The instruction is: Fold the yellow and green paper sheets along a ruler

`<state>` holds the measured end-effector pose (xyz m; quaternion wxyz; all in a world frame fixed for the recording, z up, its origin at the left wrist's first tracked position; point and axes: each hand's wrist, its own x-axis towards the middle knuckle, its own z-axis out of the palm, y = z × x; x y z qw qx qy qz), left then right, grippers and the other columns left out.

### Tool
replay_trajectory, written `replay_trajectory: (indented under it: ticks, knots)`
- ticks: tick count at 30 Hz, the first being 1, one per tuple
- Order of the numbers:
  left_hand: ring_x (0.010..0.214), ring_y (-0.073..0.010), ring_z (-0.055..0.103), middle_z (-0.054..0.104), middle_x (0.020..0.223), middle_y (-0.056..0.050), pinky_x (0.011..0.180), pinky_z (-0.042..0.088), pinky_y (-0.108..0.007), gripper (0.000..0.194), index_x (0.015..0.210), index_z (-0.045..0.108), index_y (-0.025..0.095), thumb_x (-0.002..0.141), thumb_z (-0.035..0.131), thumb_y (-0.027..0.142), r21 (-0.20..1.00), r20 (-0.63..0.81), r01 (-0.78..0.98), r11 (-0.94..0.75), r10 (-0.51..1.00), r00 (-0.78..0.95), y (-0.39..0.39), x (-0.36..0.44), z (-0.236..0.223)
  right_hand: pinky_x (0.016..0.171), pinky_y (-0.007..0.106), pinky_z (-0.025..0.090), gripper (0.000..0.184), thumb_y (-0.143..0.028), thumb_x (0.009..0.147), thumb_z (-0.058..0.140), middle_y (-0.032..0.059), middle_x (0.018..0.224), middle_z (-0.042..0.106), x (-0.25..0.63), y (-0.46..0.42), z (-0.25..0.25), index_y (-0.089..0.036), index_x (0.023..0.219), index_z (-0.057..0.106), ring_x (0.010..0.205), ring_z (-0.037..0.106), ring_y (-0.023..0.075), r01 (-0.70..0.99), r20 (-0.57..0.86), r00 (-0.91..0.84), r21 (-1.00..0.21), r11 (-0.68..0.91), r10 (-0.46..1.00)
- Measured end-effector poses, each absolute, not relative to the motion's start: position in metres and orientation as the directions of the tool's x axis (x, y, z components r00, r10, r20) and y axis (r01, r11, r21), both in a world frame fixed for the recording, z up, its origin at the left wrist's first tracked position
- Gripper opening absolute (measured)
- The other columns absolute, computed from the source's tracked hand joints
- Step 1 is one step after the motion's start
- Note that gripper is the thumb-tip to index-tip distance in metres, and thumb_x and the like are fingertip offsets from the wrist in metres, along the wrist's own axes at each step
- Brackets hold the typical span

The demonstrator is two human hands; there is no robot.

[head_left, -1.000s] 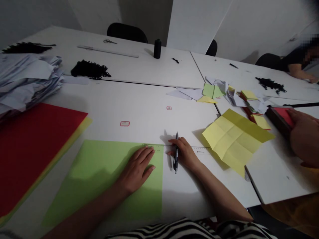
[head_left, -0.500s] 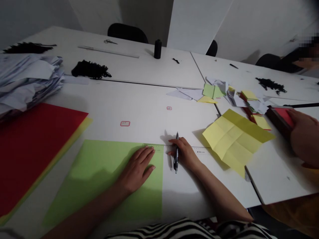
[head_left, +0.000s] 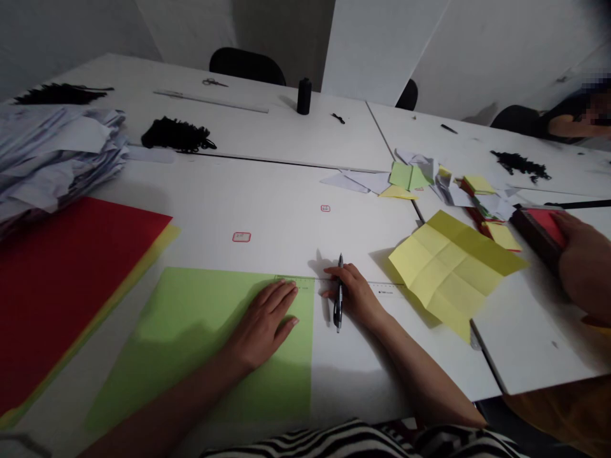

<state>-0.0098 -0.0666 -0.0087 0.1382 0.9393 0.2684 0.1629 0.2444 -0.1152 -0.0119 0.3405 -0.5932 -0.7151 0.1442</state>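
My left hand lies flat with fingers stretched on a green sheet of paper. Its fingertips rest on a clear ruler along the sheet's far edge, which runs on to the right past the paper. To the right of the sheet, my right hand holds a black and silver pen between its fingers, the tip pointing away from me. That hand rests on the table over the ruler. A creased yellow sheet lies just to its right.
Red paper over yellow sits at left, beside a heap of crumpled white paper. Folded paper pieces lie at the back right. Another person's hand rests on a red-topped block. A black bottle stands farther back.
The view shifts very slightly. Both my hands, the pen and the papers keep their places. The person at the far right edge has moved an arm into clearer view.
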Motion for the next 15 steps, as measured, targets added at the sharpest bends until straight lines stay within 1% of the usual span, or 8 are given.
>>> replay_trajectory:
  ticks: [5,11,15]
  knots:
    - [0.134,-0.0249,0.039,0.048,0.142,-0.008,0.11,0.039,-0.043,0.047,0.139,0.043,0.018,0.095,0.046,0.032,0.358,0.225,0.462,-0.811,0.555,0.801,-0.0667,-0.0097,-0.0078,0.074,0.037,0.049,0.038,-0.026,0.083,0.07,0.0073,0.093,0.057,0.2448,-0.1151,-0.0118,-0.021,0.118,0.055,0.086,0.053,0.0221,0.751,0.313,-0.066,-0.61,0.254,0.947]
    - [0.133,-0.0239,0.04,0.049,0.14,-0.01,0.11,0.038,-0.042,0.046,0.137,0.044,0.013,0.095,0.046,0.03,0.319,0.254,0.453,-0.832,0.536,0.805,-0.066,-0.0095,-0.008,0.074,0.036,0.049,0.038,-0.026,0.084,0.069,0.0072,0.092,0.057,0.245,-0.1152,-0.0119,-0.021,0.119,0.054,0.085,0.053,0.0216,0.744,0.314,-0.07,-0.616,0.259,0.947]
    - [0.133,-0.024,0.039,0.049,0.14,-0.009,0.11,0.038,-0.042,0.046,0.137,0.044,0.014,0.095,0.047,0.031,0.314,0.253,0.451,-0.835,0.532,0.808,-0.0661,-0.01,-0.0086,0.075,0.036,0.05,0.038,-0.026,0.084,0.069,0.0068,0.093,0.057,0.2448,-0.115,-0.0125,-0.022,0.119,0.055,0.086,0.054,0.0213,0.739,0.321,-0.064,-0.621,0.261,0.945]
